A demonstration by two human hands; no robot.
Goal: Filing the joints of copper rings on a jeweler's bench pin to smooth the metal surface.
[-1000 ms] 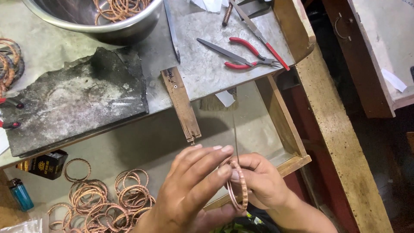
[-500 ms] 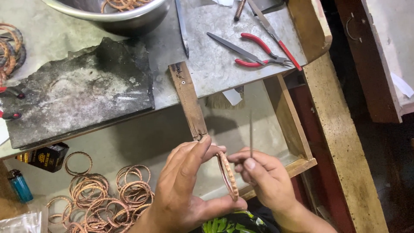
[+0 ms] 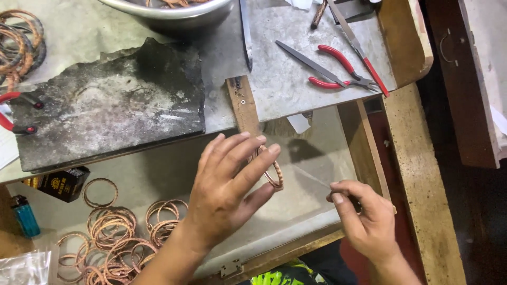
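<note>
Since half a second ago your hands have split: the right hand [image 3: 367, 219] has pulled off the copper bangle [image 3: 273, 169] and now sits low right, well apart from it, while the left hand [image 3: 229, 192] alone keeps the bangle. Left grip: fingers spread, bangle clamped between thumb and fingertips, held edge-on over the open drawer [image 3: 317, 174]. Right grip: thumb and forefinger pinched together; whatever is in them, maybe a thin wire, is too fine to make out.

Room: bare drawer floor between the hands and to the right up to the wooden side rail [image 3: 369, 148]. To the left, a pile of loose copper rings [image 3: 116, 237] fills the drawer floor, with a blue lighter [image 3: 24, 216] and a small black box [image 3: 60, 182] near the left edge. Desk front edge runs just above the bangle; a wooden peg [image 3: 244, 105] sticks out there, close behind your left fingertips. Red-handled pliers [image 3: 338, 68] lie on the desk, well clear.

Cut off: steel bowl [image 3: 169, 10] at the top, more rings at top left. Left palm hides most of the bangle's near side.
</note>
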